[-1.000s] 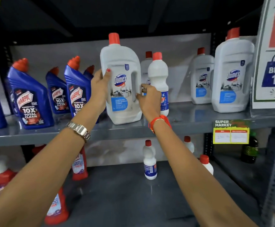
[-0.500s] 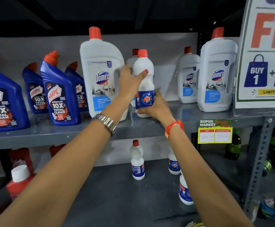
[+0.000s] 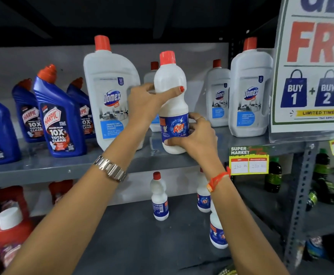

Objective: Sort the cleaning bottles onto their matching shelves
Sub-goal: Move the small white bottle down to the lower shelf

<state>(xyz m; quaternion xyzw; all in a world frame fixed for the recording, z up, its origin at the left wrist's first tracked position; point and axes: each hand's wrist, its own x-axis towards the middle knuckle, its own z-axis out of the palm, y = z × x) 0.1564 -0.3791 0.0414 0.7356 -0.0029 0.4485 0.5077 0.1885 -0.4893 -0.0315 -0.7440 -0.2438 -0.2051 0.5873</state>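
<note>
Both hands (image 3: 146,104) (image 3: 196,135) grip the Rin bottle (image 3: 173,108)

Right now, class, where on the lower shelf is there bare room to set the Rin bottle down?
The lower shelf is bare between the red bottle and the small Rin bottles. The upper shelf is crowded with Harpic and Domex.

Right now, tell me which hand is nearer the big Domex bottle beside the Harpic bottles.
Left. The left hand grips the Rin bottle's upper body right beside that Domex bottle; the right hand holds the Rin's far, lower side.
</note>
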